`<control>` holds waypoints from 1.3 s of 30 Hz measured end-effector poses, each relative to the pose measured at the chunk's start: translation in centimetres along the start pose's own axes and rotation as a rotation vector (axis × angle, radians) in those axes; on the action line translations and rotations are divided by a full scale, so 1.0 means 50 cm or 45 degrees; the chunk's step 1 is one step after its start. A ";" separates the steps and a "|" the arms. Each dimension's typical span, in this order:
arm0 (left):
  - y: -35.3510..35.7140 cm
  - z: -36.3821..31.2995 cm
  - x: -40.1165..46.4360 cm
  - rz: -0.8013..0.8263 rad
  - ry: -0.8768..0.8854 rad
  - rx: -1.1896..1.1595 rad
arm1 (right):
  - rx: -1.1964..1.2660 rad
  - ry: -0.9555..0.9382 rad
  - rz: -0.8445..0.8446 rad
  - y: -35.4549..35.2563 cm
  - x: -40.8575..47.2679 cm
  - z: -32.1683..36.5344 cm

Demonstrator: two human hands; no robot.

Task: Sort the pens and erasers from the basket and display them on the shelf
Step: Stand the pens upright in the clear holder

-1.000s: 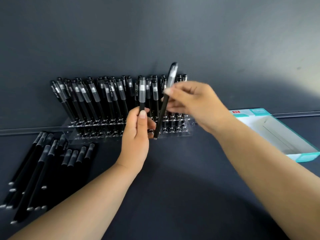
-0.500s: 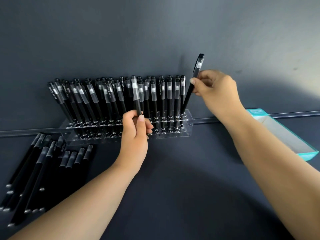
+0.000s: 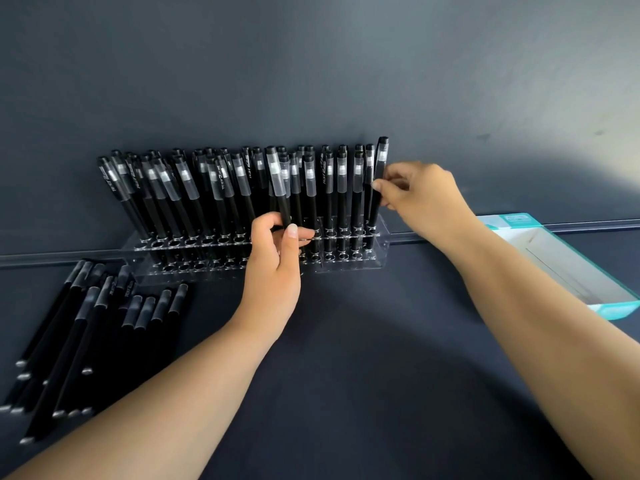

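A: Status? 
B: Clear pen rack (image 3: 349, 263) nearly full; front holes left of centre look vacant. Loose pens (image 3: 86, 327) lie on the surface left of the rack. No erasers seen.

A: Fingers? 
B: Right hand (image 3: 420, 199) pinches an end pen (image 3: 378, 183) at the rack's right end, tip apparently in a hole. Left hand (image 3: 273, 268) grips a middle pen (image 3: 280, 187), fingers curled round its barrel, above the rack's middle.

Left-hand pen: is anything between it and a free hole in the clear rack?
Nothing visible blocks it. The left hand grips the pen low on its barrel, over the clear rack. The hand hides the pen's tip and the hole beneath, so I cannot tell if it is seated. Neighbouring pens crowd both sides.
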State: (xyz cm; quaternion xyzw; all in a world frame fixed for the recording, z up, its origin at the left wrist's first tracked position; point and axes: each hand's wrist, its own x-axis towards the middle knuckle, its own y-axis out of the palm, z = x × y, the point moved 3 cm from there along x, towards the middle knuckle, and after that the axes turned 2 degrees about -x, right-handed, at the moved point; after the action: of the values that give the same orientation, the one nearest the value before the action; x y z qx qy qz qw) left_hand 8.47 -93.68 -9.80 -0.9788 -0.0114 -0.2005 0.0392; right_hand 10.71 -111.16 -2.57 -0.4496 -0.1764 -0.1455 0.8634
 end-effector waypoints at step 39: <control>-0.351 -0.106 -0.068 0.298 0.355 0.984 | 0.840 -0.130 0.273 0.087 -0.124 0.368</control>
State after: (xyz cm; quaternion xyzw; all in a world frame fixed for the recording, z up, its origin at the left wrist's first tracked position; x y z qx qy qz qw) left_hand 2.61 -76.65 -5.02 -0.8503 0.0310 -0.3063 0.4268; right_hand 3.77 -92.92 1.40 -0.1690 -0.2085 0.0335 0.9627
